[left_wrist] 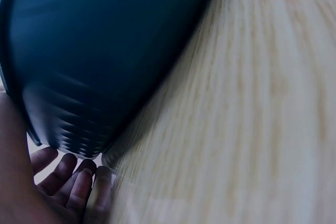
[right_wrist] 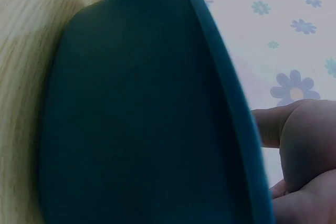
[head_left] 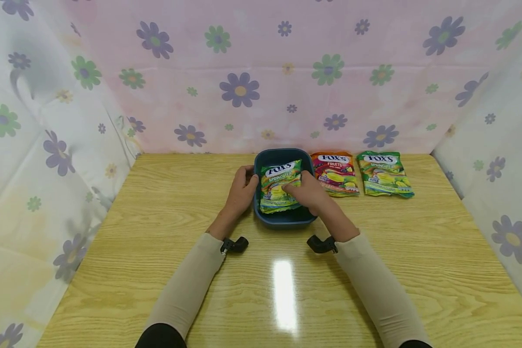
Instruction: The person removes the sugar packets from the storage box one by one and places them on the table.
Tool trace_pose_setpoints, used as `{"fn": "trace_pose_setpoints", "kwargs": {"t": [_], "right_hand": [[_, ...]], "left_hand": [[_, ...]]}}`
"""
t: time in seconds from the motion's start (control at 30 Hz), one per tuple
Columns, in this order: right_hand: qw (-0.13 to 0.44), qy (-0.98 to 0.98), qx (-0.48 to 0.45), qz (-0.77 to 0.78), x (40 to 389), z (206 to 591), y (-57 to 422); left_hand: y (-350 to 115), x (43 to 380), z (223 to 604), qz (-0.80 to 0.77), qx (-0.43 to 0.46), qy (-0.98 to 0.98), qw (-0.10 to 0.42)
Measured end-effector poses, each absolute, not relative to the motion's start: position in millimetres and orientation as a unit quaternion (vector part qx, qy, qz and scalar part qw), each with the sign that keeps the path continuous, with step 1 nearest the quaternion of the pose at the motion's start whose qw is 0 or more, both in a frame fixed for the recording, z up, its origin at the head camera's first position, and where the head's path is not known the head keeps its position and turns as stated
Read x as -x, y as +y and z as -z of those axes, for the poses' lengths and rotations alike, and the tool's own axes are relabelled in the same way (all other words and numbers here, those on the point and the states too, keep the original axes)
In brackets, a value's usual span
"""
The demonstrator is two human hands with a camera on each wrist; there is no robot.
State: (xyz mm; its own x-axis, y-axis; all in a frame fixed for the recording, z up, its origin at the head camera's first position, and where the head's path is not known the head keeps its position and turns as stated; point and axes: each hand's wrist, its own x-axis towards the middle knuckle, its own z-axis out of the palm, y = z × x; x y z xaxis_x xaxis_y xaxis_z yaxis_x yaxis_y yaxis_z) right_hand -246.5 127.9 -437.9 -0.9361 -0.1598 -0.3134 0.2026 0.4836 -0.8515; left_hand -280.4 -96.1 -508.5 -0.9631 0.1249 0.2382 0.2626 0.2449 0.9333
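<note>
A dark blue plastic bin stands on the table in the head view. Inside it, leaning on a slant, is a green candy bag labelled Fox's Spring Tea. My right hand reaches over the bin's right rim and pinches this bag, thumb on its front; the other fingers are hidden. At the bin's left side, my left hand holds the wall, thumb at the rim. The left wrist view shows curled fingers against the bin's outer side. In the right wrist view the bin wall hides the bag.
Right of the bin lie a red Fox's Fruits candy bag, close beside it, and another green Spring Tea bag. The wooden table ends at a flowered cloth behind and on both sides.
</note>
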Motion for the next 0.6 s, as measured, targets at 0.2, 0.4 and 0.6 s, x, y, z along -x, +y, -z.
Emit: {"fn": "trace_pose_setpoints", "kwargs": {"t": [0.2, 0.4, 0.6], "right_hand": [[0.163, 0.858, -0.007, 0.488, 245.3, 440.6, 123.9], [0.146, 0.866, -0.008, 0.478, 243.9, 441.3, 120.3], [0.132, 0.872, -0.007, 0.472, 242.2, 441.4, 119.9]], "left_hand": [[-94.6, 279.3, 505.7, 0.607, 0.121, -0.784, 0.051], [-92.5, 262.3, 478.0, 0.606, 0.124, -0.785, 0.041], [-91.6, 256.0, 468.9, 0.604, 0.126, -0.786, 0.040]]}}
